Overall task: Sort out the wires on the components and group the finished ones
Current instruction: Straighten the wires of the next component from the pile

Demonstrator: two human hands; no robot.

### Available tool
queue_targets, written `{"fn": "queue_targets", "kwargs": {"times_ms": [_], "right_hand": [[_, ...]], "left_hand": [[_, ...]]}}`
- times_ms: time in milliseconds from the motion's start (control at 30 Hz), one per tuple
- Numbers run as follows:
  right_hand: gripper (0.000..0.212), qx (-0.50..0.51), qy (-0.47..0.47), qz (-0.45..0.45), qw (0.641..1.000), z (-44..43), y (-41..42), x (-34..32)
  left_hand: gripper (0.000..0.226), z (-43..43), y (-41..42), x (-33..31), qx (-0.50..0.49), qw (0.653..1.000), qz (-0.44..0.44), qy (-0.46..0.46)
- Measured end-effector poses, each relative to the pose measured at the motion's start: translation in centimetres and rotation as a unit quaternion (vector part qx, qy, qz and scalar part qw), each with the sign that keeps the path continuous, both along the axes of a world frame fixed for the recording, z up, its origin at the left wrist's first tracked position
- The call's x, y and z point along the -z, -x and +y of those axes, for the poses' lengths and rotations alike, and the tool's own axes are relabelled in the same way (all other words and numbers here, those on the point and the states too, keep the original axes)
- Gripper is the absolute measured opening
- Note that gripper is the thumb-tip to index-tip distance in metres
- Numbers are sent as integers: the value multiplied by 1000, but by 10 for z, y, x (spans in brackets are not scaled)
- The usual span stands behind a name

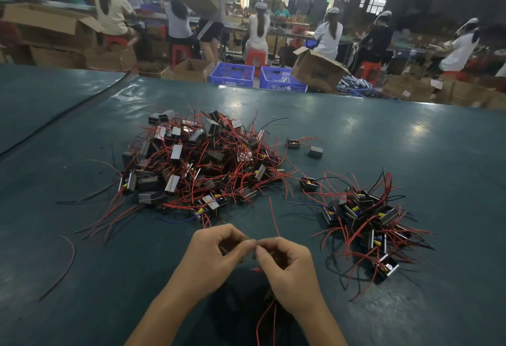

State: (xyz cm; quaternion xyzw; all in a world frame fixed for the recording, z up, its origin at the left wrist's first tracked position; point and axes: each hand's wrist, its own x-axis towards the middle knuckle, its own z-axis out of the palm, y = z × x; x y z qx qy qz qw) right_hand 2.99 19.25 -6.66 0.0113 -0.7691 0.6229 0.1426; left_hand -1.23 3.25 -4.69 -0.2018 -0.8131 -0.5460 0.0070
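Pinching hands: left hand (219, 250) and right hand (287, 266) low at the near edge of the table, fingers curled, thumbs and forefingers meeting tip to tip.
Held wire: red wire (273, 218) nipped between those fingertips, its free end standing up toward the large pile.
Held component: mostly hidden under the right hand; only a dark shape and hanging red leads (267, 315) showing below the wrist.
Heap: large pile (197, 162) mid-table, ahead of the hands; black blocks with metal faces, tangled in red wires with a few black and blue ones.
Second group: smaller pile (367, 225) right of the hands, well apart from the large pile.
Strays: two loose components (293, 143) beyond, between the piles; a third (308, 183) nearer, just beside the large pile's edge.
Loose strand: single dark wire (64, 266) lying alone at the left.
Surface: dark green table (410, 140).
Background: blue crates (232, 74), cardboard boxes (317, 70), people seated on red stools, backs turned.
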Motion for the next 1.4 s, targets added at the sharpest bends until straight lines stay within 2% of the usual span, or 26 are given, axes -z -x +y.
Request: {"fn": "queue_targets", "kwargs": {"times_ms": [167,233,300,333,400,433,500,533,567,600,667,700,767,900,1000,1100,1167,1233,1333,1400], "right_hand": [[9,-22,-45,8,999,0,0,2],[7,-16,-84,38,996,0,0,3],[8,-10,-119,58,991,0,0,2],[9,-8,-130,67,989,0,1,1],[8,2,-147,95,984,0,1,0],[8,9,-157,111,981,0,1,0],[8,22,-173,131,976,0,1,0],[8,26,-178,133,975,0,1,0],[9,27,-176,129,976,0,1,0],[10,27,-162,118,979,0,1,0],[13,16,-101,79,992,1,1,0],[15,7,-62,59,996,1,1,-1],[18,-6,5,29,1000,2,1,-3],[17,-37,70,-3,997,5,1,-8],[17,-56,96,-9,994,4,1,-11],[18,-56,78,-1,995,5,0,-10],[19,-49,51,0,997,4,0,-8],[18,-49,26,9,998,3,-1,-6],[10,-34,-36,40,998,3,-1,-4],[6,-10,-107,71,992,4,0,0]], "left_hand": [[13,-4,2,3,8,998,38,41],[22,-4,2,5,-1,995,59,83],[33,0,0,4,0,993,43,107],[37,3,-1,2,1,996,4,85],[46,11,-4,-5,-13,989,-143,-35],[49,16,-6,-7,-18,961,-250,-119],[48,24,-9,-8,-13,866,-430,-256],[46,25,-9,-7,-11,838,-464,-287],[45,25,-8,-5,-7,837,-466,-287],[45,24,-8,-4,-8,864,-431,-260],[44,22,-8,-4,-15,937,-300,-180],[39,20,-7,-5,-9,962,-230,-151],[22,15,-6,-5,15,987,-110,-119],[10,8,-2,3,46,993,72,-81],[15,6,1,9,45,972,229,-24],[23,3,2,12,17,955,292,51],[27,3,0,12,5,963,262,68],[29,7,-2,9,-8,986,167,21],[38,17,-5,1,-23,996,-45,-76],[43,19,-3,-2,-27,966,-218,-134]]}}
